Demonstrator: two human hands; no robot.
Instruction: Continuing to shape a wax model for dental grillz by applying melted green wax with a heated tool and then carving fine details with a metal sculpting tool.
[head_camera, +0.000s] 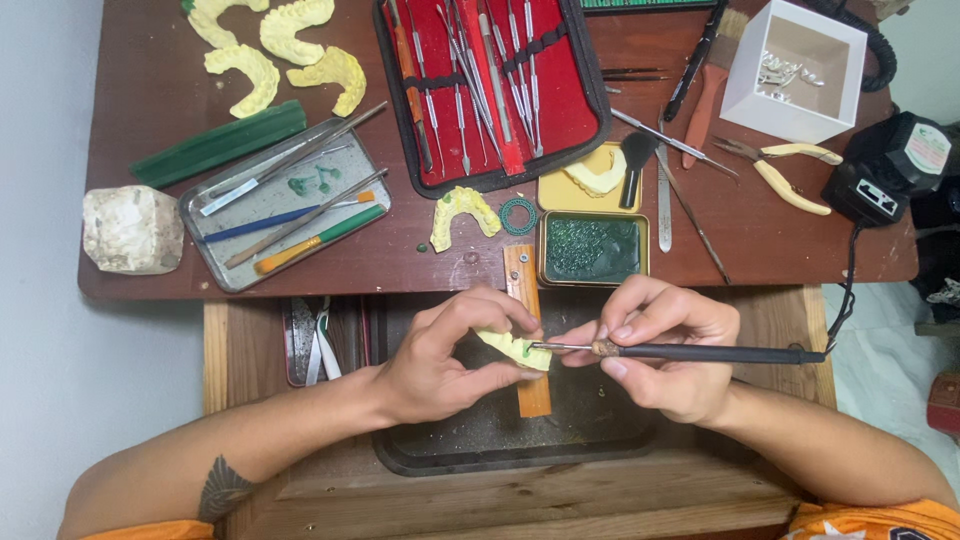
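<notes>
Yellow dental cast (515, 349) pinched in left hand (440, 360); wax tool (690, 352) gripped by right hand (665, 345), long axis sideways, tip touching cast.

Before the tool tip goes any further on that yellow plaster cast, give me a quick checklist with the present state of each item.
1. Left hand grips the pale yellow plaster dental cast: ok.
2. Right hand holds the black-handled corded metal-tipped tool like a pen: ok.
3. Tool tip meets the green wax spot on the cast: ok.
4. Cast braced on the upright orange wooden peg: cannot tell.
5. Cord runs clear to the black power unit: ok.
6. Open tin of green wax lies just beyond the hands: ok.
</notes>
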